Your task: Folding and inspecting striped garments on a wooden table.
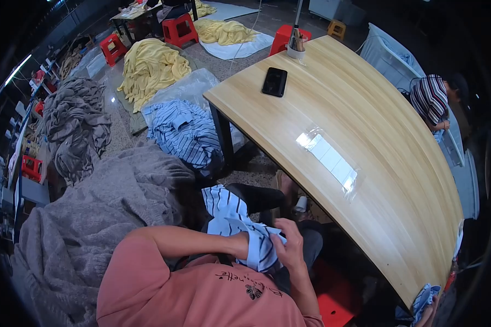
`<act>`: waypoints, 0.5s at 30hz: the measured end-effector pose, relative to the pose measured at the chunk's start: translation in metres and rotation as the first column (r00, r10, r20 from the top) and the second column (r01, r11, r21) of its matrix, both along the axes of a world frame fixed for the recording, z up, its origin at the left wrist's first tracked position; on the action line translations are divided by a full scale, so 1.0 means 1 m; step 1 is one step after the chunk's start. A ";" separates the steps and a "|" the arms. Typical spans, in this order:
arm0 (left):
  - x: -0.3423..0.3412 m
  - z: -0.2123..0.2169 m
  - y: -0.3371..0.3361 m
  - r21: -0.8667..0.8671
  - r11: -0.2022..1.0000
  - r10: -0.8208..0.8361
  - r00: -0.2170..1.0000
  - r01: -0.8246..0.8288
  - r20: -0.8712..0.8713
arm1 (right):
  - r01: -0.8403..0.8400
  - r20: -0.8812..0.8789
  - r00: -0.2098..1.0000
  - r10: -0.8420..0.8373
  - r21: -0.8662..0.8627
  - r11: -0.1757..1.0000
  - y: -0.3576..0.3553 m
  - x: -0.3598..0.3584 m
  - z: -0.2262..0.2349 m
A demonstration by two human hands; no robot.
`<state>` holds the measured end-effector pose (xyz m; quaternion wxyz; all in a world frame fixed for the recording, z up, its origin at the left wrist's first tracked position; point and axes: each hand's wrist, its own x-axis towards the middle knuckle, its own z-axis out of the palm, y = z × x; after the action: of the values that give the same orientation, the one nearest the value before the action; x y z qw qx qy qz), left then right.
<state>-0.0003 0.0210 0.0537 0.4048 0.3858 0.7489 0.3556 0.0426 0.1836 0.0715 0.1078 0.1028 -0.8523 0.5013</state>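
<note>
A light-blue knit garment [226, 206] with dark stripes lies bunched across my lap. My left hand [240, 246] reaches inside it through a plain blue band, so its fingers are hidden in the cloth. From the other side, my right hand [290, 245] has its fingers bent and closed on the garment's striped edge. Both hands are close together, just left of the table's near edge.
A wooden table [333, 120] stands to my right, bearing a black phone [274, 82] and a cup of tools [296, 50]. Grey [98, 212], striped blue [185, 131] and yellow [153, 68] garment piles lie left and ahead. A co-worker [431, 101] sits beyond the table.
</note>
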 end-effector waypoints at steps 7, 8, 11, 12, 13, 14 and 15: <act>0.032 -0.044 0.007 0.293 0.936 0.145 0.972 -0.196 0.187 | -0.596 0.264 0.738 0.621 -0.176 0.784 -0.018 -0.028 -0.007; 0.034 -0.047 0.009 0.367 0.893 0.205 0.962 -0.260 0.182 | -0.596 0.268 0.737 0.621 -0.176 0.783 -0.011 -0.026 -0.009; -0.012 0.029 0.007 -0.086 0.996 -0.013 0.995 0.005 -0.095 | -0.490 0.315 0.840 0.441 0.094 0.867 0.016 -0.013 0.001; -0.029 0.043 0.002 0.084 0.988 0.141 0.972 -0.127 -0.189 | -0.458 0.331 0.857 0.394 0.142 0.877 0.028 -0.009 0.009; -0.044 0.059 -0.003 0.258 0.936 0.304 0.919 -0.238 -0.252 | -0.427 0.345 0.872 0.348 0.188 0.885 0.037 -0.004 0.013; -0.057 0.084 -0.003 0.371 0.889 0.377 0.889 -0.269 -0.260 | -0.306 0.146 0.948 0.281 0.184 0.934 0.042 0.007 0.010; -0.068 0.114 -0.003 0.475 0.827 0.455 0.855 -0.301 -0.251 | -0.320 0.111 0.946 0.305 0.168 0.932 0.048 0.008 0.019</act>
<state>-0.0684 0.0178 0.1677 0.0912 0.3623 0.7771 0.5065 0.0510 0.2315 0.0908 -0.0187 0.2256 -0.8714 0.4352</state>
